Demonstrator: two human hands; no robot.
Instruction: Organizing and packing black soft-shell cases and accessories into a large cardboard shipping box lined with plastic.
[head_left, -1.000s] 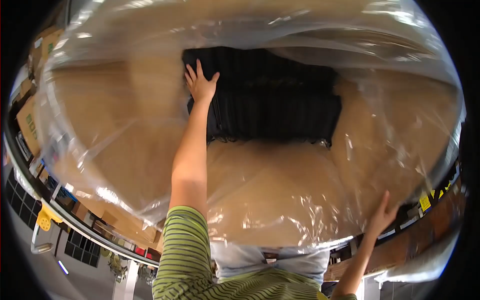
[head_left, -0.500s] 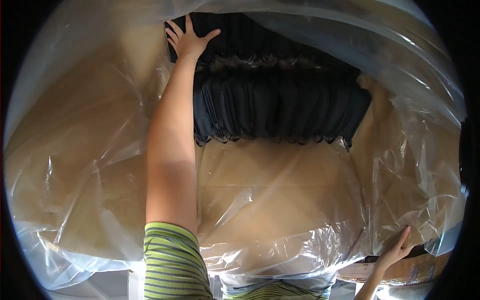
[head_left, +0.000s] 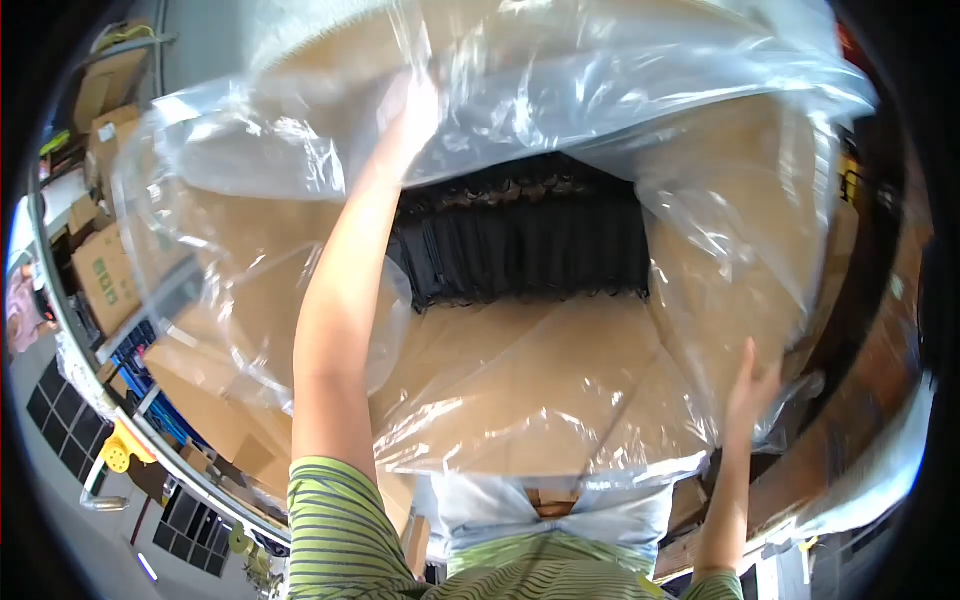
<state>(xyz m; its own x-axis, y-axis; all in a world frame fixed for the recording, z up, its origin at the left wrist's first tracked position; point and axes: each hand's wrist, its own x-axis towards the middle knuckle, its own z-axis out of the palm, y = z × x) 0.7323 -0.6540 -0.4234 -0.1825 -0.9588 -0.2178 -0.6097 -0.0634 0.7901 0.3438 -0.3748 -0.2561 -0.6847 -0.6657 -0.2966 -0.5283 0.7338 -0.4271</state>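
Inside a large cardboard box (head_left: 540, 390) lies a row of black fabric pieces (head_left: 530, 250), packed tightly on edge with small loops along their ends. A clear plastic liner (head_left: 560, 110) covers the box walls and hangs across the far part of the opening, hiding some of the black pieces. My left hand (head_left: 410, 105) is up at the far side, against the raised liner; motion and glare smear its fingers. Low on the right, my right hand (head_left: 752, 390) rests by the liner on the box's side wall, fingers stretched and apart, holding nothing visible.
Shelving with cardboard cartons (head_left: 108, 275) stands to the left. A yellow-handled metal tool or fitting (head_left: 118, 450) shows at the lower left. A brown curved surface (head_left: 850, 480) runs along the right, with more clear plastic over it.
My left hand has come off the black pieces and moved up to the liner, which now sags over them. My right hand has shifted up and left. The view takes in more of the room.
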